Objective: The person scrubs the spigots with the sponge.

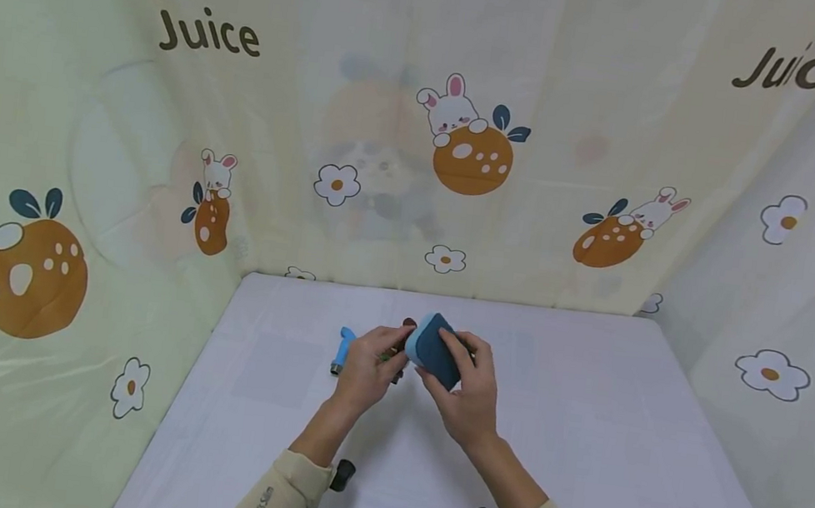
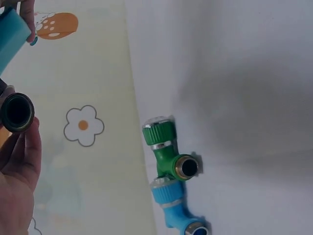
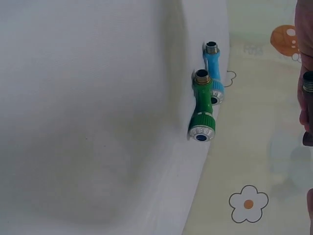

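Note:
My left hand (image 1: 368,367) grips a dark hose nozzle (image 3: 308,110) with a round threaded opening; in the head view its reddish-brown end pokes out above the fingers. Between the fingers and thumb of my right hand (image 1: 473,391) is a sponge (image 1: 437,351), dark blue on its broad face and light blue at the side. The sponge is held right beside the nozzle, over the table. Beneath and beyond the hands lie a green hose nozzle (image 2: 165,159) and a light blue one (image 1: 344,347), close together. In the head view my left hand mostly hides the green one.
A white cloth covers the table (image 1: 584,425). Behind it hangs a cream curtain (image 1: 285,131) printed with rabbits, oranges and flowers, which also runs along both sides. Black camera mounts (image 1: 343,475) stick out at both wrists.

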A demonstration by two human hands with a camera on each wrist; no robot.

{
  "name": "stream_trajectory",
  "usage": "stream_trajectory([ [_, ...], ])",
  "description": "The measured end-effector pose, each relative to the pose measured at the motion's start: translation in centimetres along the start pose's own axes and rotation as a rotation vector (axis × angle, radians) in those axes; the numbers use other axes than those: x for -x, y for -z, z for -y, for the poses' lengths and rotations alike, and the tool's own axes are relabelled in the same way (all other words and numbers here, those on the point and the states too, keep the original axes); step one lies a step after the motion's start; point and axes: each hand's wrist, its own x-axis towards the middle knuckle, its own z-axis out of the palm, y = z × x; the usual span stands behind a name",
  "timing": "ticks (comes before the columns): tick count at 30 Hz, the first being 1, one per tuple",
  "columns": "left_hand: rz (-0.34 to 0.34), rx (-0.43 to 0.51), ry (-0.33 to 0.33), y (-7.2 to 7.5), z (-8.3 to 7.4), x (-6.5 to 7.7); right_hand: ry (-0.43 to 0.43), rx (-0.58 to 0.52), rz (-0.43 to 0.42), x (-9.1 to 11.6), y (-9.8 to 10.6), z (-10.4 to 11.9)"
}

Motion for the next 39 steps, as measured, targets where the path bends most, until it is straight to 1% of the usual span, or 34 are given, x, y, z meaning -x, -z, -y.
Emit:
stream_trajectory([
  [1,0.005,-0.007,-0.007,0.0,0.1,0.0,-0.019,0.003,0.006,-0.1,-0.1,0.1],
  [4,0.009,-0.064,-0.054,0.0,0.3,0.2,-0.068,0.001,0.02,-0.3,-0.2,0.3],
  [9,0.0,-0.208,-0.139,-0.2,0.4,0.4,-0.163,-0.02,0.013,-0.6,-0.5,0.6],
  [11,-0.001,-0.255,-0.156,-0.3,0.3,0.4,-0.218,-0.044,0.016,-0.7,-0.5,0.7],
  [16,0.009,-0.308,-0.182,-0.4,0.0,0.6,-0.392,-0.158,0.066,-1.1,-0.7,0.7],
  [20,0.016,-0.333,-0.212,-0.4,-0.2,0.6,-0.545,-0.25,0.114,-1.4,-0.5,0.7],
  [24,0.025,-0.339,-0.238,-0.2,-0.3,0.6,-0.644,-0.305,0.156,-1.9,-0.1,0.7],
  [30,0.029,-0.318,-0.28,-0.3,-0.1,0.7,-0.722,-0.354,0.208,-2.1,-0.3,0.1],
  [36,0.054,-0.286,-0.274,-0.3,-0.1,0.7,-0.771,-0.405,0.208,-2.2,-0.3,0.1],
  [39,0.066,-0.28,-0.283,-0.3,-0.1,0.7,-0.815,-0.423,0.221,-2.3,-0.3,0.1],
])
